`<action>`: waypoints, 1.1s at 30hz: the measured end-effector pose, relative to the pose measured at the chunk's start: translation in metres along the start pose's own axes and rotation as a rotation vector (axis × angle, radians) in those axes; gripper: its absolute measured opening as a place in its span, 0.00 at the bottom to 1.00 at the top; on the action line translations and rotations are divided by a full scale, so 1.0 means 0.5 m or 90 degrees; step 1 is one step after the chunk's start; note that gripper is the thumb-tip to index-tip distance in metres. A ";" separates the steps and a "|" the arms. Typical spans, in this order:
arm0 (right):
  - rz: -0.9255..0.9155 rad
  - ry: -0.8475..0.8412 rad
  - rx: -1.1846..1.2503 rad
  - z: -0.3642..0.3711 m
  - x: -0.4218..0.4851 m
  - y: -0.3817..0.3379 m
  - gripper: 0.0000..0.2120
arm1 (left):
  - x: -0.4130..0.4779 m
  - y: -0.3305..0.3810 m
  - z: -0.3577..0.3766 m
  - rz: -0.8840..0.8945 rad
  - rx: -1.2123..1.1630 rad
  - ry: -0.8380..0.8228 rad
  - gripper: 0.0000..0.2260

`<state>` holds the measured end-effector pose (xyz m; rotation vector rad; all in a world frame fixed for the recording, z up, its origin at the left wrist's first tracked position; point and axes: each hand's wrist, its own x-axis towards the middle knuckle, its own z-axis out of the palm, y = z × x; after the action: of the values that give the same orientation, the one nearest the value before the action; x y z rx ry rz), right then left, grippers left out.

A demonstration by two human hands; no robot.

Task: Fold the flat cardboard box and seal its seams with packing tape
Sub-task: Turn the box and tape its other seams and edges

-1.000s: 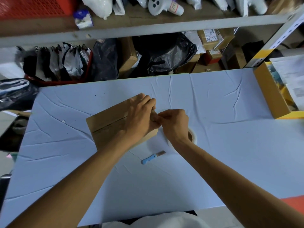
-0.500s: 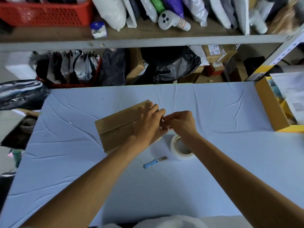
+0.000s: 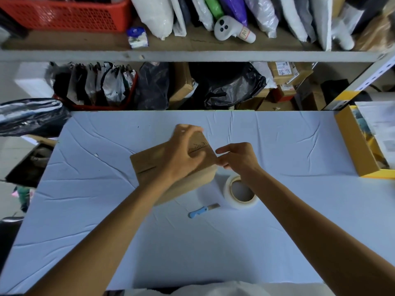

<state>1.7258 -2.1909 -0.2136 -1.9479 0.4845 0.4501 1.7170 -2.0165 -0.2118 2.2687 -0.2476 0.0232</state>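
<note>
Pale blue wrinkled table cover point(image 3: 277, 146) fills the middle of the frame below cluttered shelves, and a brown cardboard box point(image 3: 149, 165) sits folded at its centre. A person's left hand point(image 3: 183, 154) lies over the top of the box with its fingers bent at the far edge (a little blurred), while the right hand point(image 3: 237, 159) pinches the box's right corner between thumb and forefinger. Just lower right of the box lies a roll of clear packing tape point(image 3: 227, 191), flat on its side, with a small blue-handled knife point(image 3: 203, 210) beside it.
</note>
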 end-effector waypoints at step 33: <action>-0.090 0.033 0.018 0.032 0.009 -0.059 0.33 | -0.048 -0.132 -0.163 -0.483 -0.366 0.143 0.23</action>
<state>1.7434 -2.1655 -0.1995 -1.9560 0.3807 0.3015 1.7110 -1.9088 -0.2106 1.6426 0.6519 -0.1688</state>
